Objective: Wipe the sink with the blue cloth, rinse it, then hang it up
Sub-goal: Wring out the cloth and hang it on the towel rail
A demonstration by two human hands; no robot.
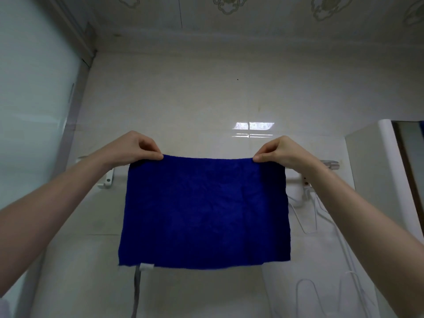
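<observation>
1. Cloth (206, 212): blue, spread flat, hanging as a rectangle from its top edge, held up in front of the wall (183, 99).
2. Left hand (137, 148): thumb and fingers pinch the top left corner of the cloth.
3. Right hand (281, 152): same pinch on the top right corner. Hands are well apart and the top edge is taut between them.
4. Both forearms are bare, reaching up and forward from the lower corners of the view.
5. Label (146, 266): small white tag on the cloth's bottom edge, left side. A grey strap (137, 292) hangs below it; can't tell what it's attached to.
6. Rail (107, 177): white, wall-mounted. Brackets show at both sides of the cloth, the middle is hidden behind it. Can't tell if the cloth touches the rail.
7. Wall is glossy pale tile, with a bright window reflection (253, 127) above the right hand.
8. Ceiling (229, 24): pale panels with an ornate pattern.
9. Glass panel (34, 99): frosted, greenish, in a metal frame along the left.
10. Cabinet (371, 180): white, at the right, with a mirrored edge beyond it.
11. Cables (317, 216): white, looping down the wall just right of the cloth, below a white fitting at the rail's right end.
</observation>
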